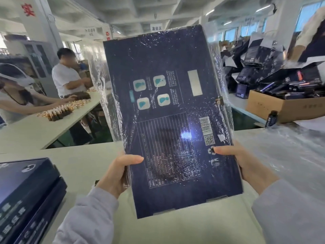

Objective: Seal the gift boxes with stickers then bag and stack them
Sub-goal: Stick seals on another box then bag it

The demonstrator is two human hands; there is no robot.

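Observation:
A large dark blue gift box [168, 110] stands tilted up in front of me, its printed back with barcode and QR code facing me. A clear plastic bag [219, 71] covers its upper part and hangs loose at both sides; the box's bottom end sticks out bare. My left hand [117, 173] grips the box's lower left edge, thumb on the face. My right hand [246, 164] grips the lower right edge, thumb across the front. The box is held above the pale table [79, 155].
Dark blue gift boxes [26, 196] are stacked at the left front. Crumpled clear plastic bags [290, 150] lie at the right. A cardboard carton [281, 104] with dark items stands behind it. Two people work at another table [35, 127] on the left with small bottles [59, 111].

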